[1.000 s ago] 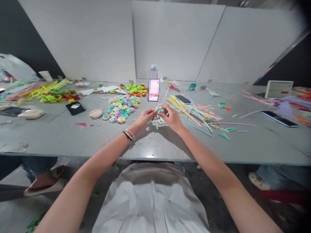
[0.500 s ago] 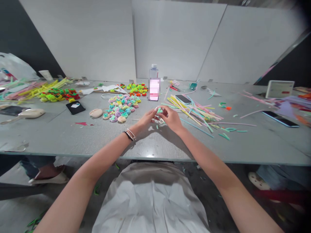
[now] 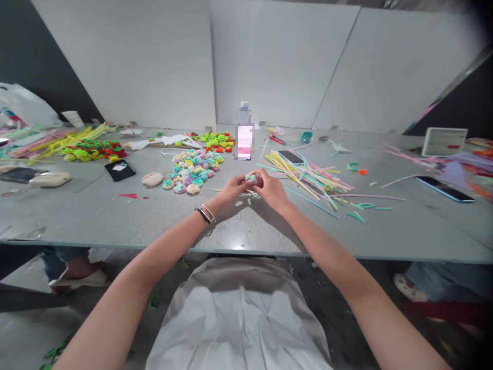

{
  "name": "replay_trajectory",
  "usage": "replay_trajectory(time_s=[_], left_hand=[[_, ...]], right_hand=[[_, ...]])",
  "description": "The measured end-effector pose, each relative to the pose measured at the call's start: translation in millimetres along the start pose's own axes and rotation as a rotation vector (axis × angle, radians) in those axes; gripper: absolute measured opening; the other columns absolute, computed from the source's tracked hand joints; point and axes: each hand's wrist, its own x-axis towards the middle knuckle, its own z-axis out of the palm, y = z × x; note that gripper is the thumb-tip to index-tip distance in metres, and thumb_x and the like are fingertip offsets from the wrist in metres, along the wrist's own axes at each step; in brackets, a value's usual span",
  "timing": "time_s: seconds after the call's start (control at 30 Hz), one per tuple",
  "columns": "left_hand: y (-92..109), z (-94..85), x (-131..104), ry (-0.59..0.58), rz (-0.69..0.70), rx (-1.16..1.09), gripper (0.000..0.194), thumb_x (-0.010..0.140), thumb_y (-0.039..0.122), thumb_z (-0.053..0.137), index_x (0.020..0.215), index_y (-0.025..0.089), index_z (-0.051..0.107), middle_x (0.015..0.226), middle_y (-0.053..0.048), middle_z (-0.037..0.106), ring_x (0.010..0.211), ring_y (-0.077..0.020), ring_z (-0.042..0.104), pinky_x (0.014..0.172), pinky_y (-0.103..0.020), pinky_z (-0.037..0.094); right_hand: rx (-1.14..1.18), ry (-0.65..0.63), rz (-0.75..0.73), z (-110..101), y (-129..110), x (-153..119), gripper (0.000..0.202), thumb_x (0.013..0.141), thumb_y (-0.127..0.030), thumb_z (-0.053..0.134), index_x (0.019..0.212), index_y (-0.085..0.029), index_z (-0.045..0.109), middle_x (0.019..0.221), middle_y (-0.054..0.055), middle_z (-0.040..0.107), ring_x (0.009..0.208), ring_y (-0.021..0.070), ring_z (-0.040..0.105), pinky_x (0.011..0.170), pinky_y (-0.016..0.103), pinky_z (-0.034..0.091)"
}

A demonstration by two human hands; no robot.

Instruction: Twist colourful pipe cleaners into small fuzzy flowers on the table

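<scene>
Between my fingertips is a small fuzzy mint-green and pale piece (image 3: 252, 177), seemingly made of bent pipe cleaner. My left hand (image 3: 233, 189) pinches it from the left, and my right hand (image 3: 271, 189) grips it from the right. Fingers cover part of its shape. Under the hands lies a whitish item (image 3: 252, 194) that I cannot make out, with small green snips near it. To the left sits a heap of pastel fuzzy pieces (image 3: 194, 169). Loose pastel pipe cleaners (image 3: 308, 177) spread out to the right of my right hand.
A lit phone (image 3: 244, 143) leans upright against a bottle (image 3: 244, 110). Another phone (image 3: 290, 157) lies by the pipe cleaners. Red and green fuzzy pieces (image 3: 94, 150) are piled at left. A black card-like square (image 3: 119, 170) and a beige oval object (image 3: 152, 179) lie nearer.
The fuzzy piece has turned and dropped slightly between my fingers, showing paler parts beside the green. My left fingers have shifted a little; both arms stay nearly in place.
</scene>
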Motion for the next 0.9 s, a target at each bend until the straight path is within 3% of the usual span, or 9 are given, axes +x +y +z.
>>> replay_trajectory(time_s=[0.3,0.43,0.57,0.73,0.9], left_hand=[[5,-2.9,0,0.034,-0.053,-0.143,0.045,0.069,0.051,0.070,0.094,0.013,0.069,0.093,-0.009,0.069,0.086,-0.0183,0.063,0.083,-0.034,0.047],[8,-4.7,-1,0.004,-0.082,-0.141,0.045,0.066,0.048,0.075,0.093,0.012,0.070,0.094,-0.009,0.070,0.087,-0.0189,0.063,0.085,-0.035,0.047],[11,-7.9,-2,-0.054,-0.140,-0.164,0.041,0.068,0.044,0.075,0.094,0.012,0.070,0.093,-0.010,0.070,0.085,-0.0174,0.064,0.086,-0.034,0.046],[11,-11.9,-3,-0.108,-0.168,-0.302,0.044,0.069,0.047,0.074,0.096,0.012,0.070,0.096,-0.013,0.070,0.088,-0.0177,0.065,0.092,-0.036,0.045],[10,-13.2,-3,-0.125,-0.184,-0.306,0.048,0.068,0.051,0.073,0.094,0.011,0.070,0.092,-0.012,0.071,0.086,-0.0188,0.066,0.092,-0.037,0.045]], right_hand=[[0.111,-0.001,-0.080,-12,7,7,0.036,0.079,-0.035,0.066,0.114,-0.025,0.062,0.074,0.000,0.059,0.066,0.0152,0.053,0.063,0.027,0.041],[0.068,0.066,-0.226,-12,12,10,0.037,0.081,-0.034,0.064,0.117,-0.029,0.064,0.097,0.005,0.058,0.090,0.0206,0.055,0.081,0.035,0.046],[-0.009,0.104,-0.322,-9,14,10,0.031,0.082,-0.033,0.064,0.113,-0.035,0.067,0.123,0.006,0.051,0.115,0.0266,0.045,0.101,0.047,0.037],[0.025,0.083,-0.324,-6,13,9,0.026,0.084,-0.035,0.062,0.109,-0.034,0.067,0.126,0.005,0.051,0.115,0.0262,0.046,0.103,0.049,0.035],[0.082,0.076,-0.315,-3,14,9,0.021,0.082,-0.037,0.064,0.101,-0.029,0.069,0.122,0.007,0.053,0.110,0.0247,0.049,0.103,0.047,0.036]])
